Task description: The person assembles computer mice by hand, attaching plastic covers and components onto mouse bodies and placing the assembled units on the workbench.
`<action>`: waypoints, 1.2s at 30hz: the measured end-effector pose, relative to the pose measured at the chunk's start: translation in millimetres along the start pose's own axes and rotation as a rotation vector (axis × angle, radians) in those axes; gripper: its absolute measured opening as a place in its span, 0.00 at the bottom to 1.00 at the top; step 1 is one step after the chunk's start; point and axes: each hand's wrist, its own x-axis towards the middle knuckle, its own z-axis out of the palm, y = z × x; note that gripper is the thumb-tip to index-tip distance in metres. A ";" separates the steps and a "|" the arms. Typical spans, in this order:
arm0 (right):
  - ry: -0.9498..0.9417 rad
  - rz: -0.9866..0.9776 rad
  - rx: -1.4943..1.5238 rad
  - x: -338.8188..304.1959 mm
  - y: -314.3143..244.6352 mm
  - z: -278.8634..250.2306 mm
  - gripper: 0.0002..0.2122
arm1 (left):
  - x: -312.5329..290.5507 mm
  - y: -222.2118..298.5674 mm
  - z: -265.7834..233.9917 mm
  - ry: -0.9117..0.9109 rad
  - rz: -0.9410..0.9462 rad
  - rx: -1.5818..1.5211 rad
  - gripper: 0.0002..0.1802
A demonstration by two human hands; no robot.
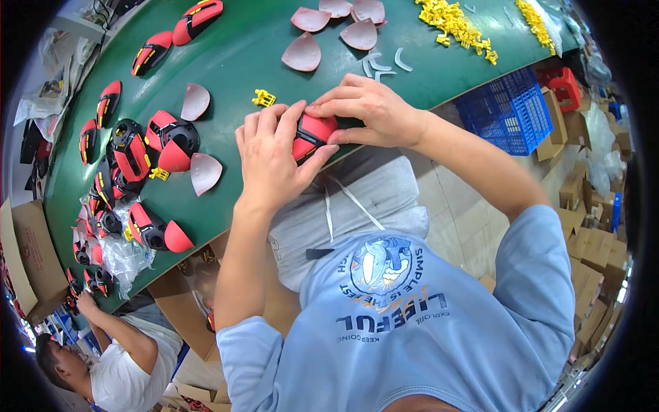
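Between both hands, at the near edge of the green table, is a red and black plastic shell [317, 129]. My left hand [270, 152] wraps its left side, with the fingers bent over the top and the thumb along the near side. From the right, my right hand [371, 111] grips it with thumb and fingers. The fingers hide part of the shell. Just beyond my left hand lies a small yellow plastic clip [263, 98]. Loose red curved panels with pale insides lie around, one panel [195, 101] farther left.
The green table [237, 51] carries several red and black shells [130, 147] at left. A yellow clip pile [456, 27] and clear curved strips [381, 66] lie at the back. A blue crate [511, 113] stands at right. Another person [127, 357] works at lower left beside cartons.
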 end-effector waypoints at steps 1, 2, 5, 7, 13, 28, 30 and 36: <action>-0.044 0.008 0.043 -0.5 2.8 -1.6 0.22 | 0.2 -0.1 2.3 0.005 -0.013 0.039 0.41; -0.038 -0.027 0.075 1.2 5.0 -2.1 0.19 | -1.7 -2.2 5.2 0.036 -0.009 0.036 0.39; -0.083 0.125 0.310 21.4 -10.8 -31.6 0.12 | -3.2 -0.3 4.5 0.055 -0.022 0.039 0.38; 0.280 -0.011 0.688 32.5 -23.5 -22.6 0.09 | -0.3 -0.1 7.4 0.057 -0.017 0.023 0.37; 0.436 0.237 1.094 69.7 -50.3 29.8 0.08 | 13.2 -16.4 10.8 0.040 -0.010 0.051 0.38; 0.353 0.408 0.486 -8.7 -26.4 7.0 0.15 | 164.6 -49.3 -57.1 0.199 0.070 0.216 0.31; 0.352 0.407 0.416 -15.3 -19.7 5.7 0.14 | 193.1 -28.5 -58.6 0.140 0.007 0.293 0.32; 0.391 0.402 0.447 -22.7 -7.9 13.8 0.14 | 82.5 7.2 -38.7 0.286 0.051 0.046 0.26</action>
